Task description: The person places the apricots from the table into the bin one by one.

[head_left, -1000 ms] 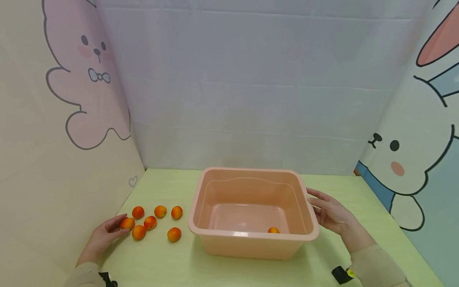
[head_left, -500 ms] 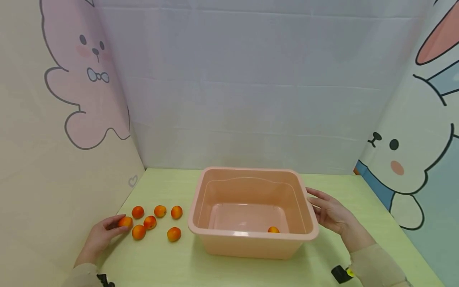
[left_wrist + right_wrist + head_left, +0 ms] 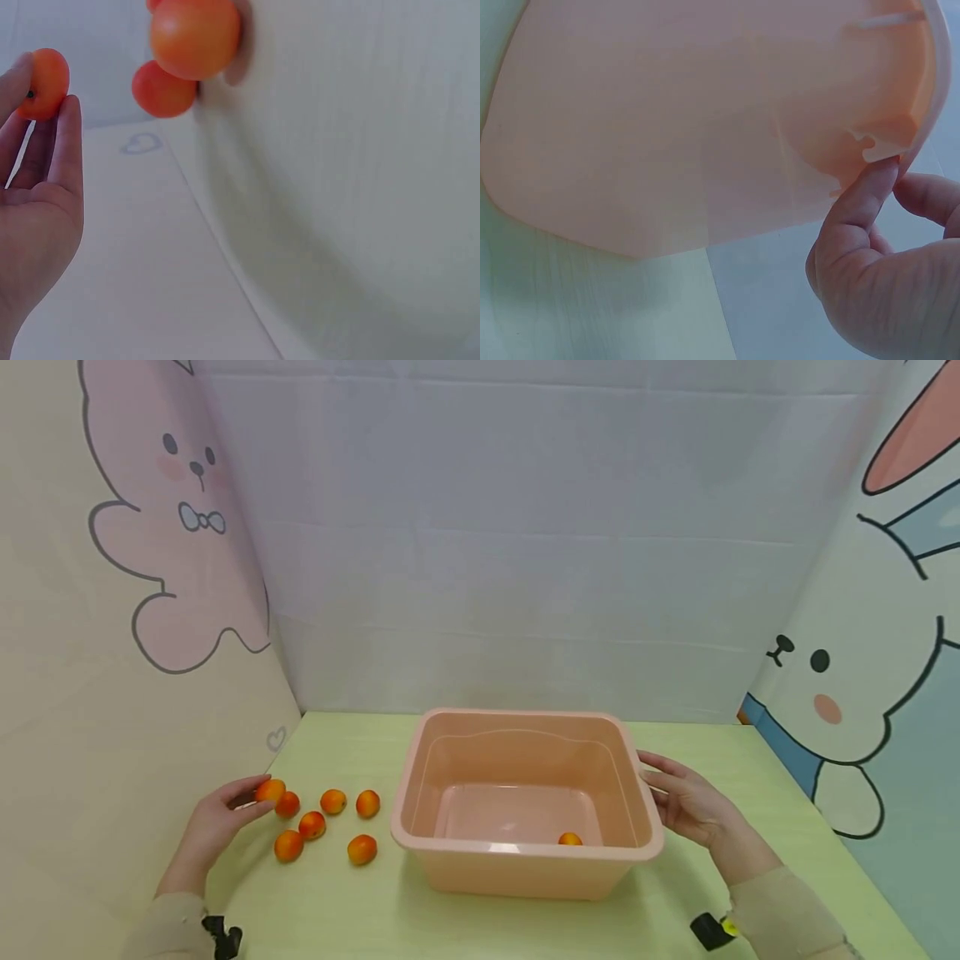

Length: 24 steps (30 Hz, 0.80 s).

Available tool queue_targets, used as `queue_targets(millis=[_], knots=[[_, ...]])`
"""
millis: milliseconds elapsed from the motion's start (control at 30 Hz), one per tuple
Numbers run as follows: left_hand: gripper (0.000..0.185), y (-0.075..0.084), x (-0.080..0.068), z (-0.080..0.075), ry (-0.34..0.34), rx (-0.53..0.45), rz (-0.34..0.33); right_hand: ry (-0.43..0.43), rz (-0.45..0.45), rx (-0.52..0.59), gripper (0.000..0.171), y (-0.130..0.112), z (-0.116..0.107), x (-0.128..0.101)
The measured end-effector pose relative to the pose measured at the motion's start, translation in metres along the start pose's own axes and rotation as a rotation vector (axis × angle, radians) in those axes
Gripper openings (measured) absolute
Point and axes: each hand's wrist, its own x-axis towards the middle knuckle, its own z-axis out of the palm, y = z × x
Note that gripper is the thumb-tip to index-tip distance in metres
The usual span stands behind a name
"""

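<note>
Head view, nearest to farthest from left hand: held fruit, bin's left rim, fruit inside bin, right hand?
1. Held fruit: pinched by the left hand.
2. Bin's left rim: to that hand's right.
3. Fruit inside bin: right of centre.
4. Right hand: at bin's right side.

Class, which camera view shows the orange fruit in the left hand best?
The left wrist view: it shows the held fruit close up in the left hand, with a dark spot visible on its skin. The head view shows it small, overlapping another fruit; the right wrist view does not show it.
</note>
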Motion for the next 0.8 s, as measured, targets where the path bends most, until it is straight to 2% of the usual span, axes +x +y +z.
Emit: queue_targets(millis=[133, 433, 800], knots=[[0.065, 0.021, 0.008, 0.001, 0.011, -0.023, 0.053, -0.004, -0.005, -0.001, 0.028, 0.001, 0.0, 0.001], [0.061, 0.074, 0.026, 0.012, 0.008, -0.108, 0.122, 0.002, -0.002, 0.007, 0.027, 0.001, -0.001, 0.001], [0.058, 0.149, 0.056, 0.029, -0.084, -0.125, 0.214, -0.028, -0.015, 0.003, 0.029, 0.002, -0.001, 0.002]])
